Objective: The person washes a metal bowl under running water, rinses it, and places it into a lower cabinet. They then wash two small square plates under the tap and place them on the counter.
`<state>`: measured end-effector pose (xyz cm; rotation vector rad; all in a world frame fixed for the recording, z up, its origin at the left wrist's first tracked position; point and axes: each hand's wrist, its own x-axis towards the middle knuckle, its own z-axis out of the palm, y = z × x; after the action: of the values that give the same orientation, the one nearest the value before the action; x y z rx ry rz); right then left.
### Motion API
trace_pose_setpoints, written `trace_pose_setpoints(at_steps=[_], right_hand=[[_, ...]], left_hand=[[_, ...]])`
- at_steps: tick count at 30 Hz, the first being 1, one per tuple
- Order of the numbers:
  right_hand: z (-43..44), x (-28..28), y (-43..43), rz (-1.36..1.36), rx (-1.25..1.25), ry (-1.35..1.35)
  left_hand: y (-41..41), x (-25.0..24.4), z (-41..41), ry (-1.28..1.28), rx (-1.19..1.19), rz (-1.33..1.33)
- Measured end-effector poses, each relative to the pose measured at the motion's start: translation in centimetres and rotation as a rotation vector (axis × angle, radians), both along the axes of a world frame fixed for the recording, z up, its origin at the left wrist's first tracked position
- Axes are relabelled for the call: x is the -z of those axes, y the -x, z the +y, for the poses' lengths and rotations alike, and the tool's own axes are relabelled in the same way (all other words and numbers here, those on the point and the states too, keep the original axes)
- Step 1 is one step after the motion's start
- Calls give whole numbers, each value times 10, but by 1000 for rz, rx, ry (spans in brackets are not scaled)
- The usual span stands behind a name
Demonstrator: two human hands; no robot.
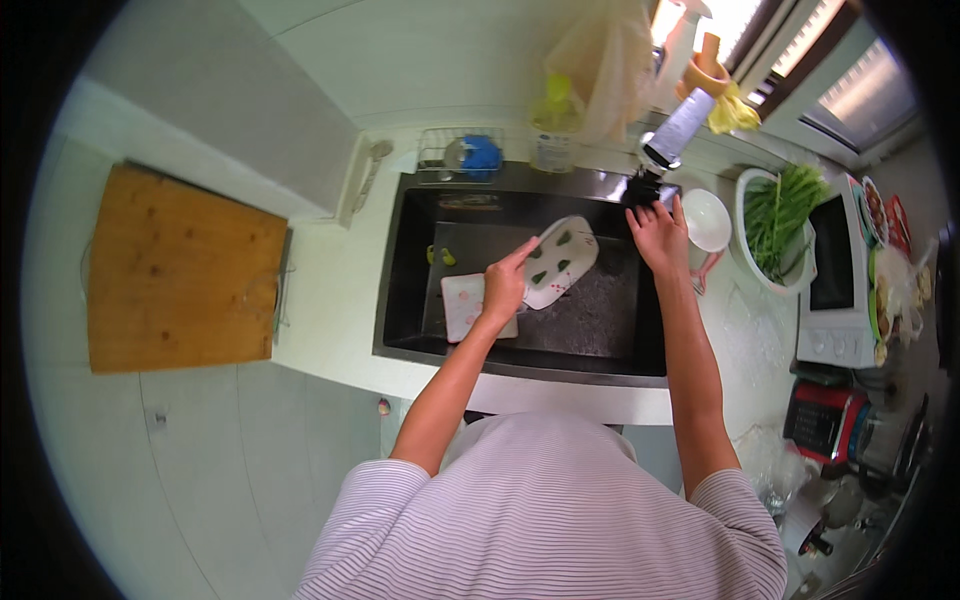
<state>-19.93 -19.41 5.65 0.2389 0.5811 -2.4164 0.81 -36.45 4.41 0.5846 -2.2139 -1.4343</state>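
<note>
My left hand (504, 286) grips the near-left edge of a white dish (566, 259) decorated with green leaves and small red flowers. The dish is tilted above the black sink basin (600, 322). Partly under my left hand and wrist lies a square white dish (460, 300) with a pinkish rim and pink spots. My right hand (660, 236) reaches to the sink's back right corner, fingers spread. Its fingertips are at the black end of the faucet (643, 187); whether they touch it is unclear. Nothing shows in that palm.
Yellow-green scraps (448, 256) lie at the basin's left. Behind it stand a wire rack (431, 169) with a blue scrubber (480, 154) and a pump bottle (555, 139). Rightward are a white bowl (706, 220), a basin of leafy greens (784, 225) and a microwave (829, 262). A wooden board (187, 277) lies left.
</note>
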Motion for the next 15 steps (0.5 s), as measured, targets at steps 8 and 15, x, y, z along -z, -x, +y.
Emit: trace_pose_setpoints(at_steps=[8, 15], right_hand=[[-7, 106, -64, 604, -414, -962], [-29, 125, -115, 99, -898, 268]], left_hand=[[-31, -27, 7, 716, -43, 170], [-71, -7, 58, 946, -39, 265]])
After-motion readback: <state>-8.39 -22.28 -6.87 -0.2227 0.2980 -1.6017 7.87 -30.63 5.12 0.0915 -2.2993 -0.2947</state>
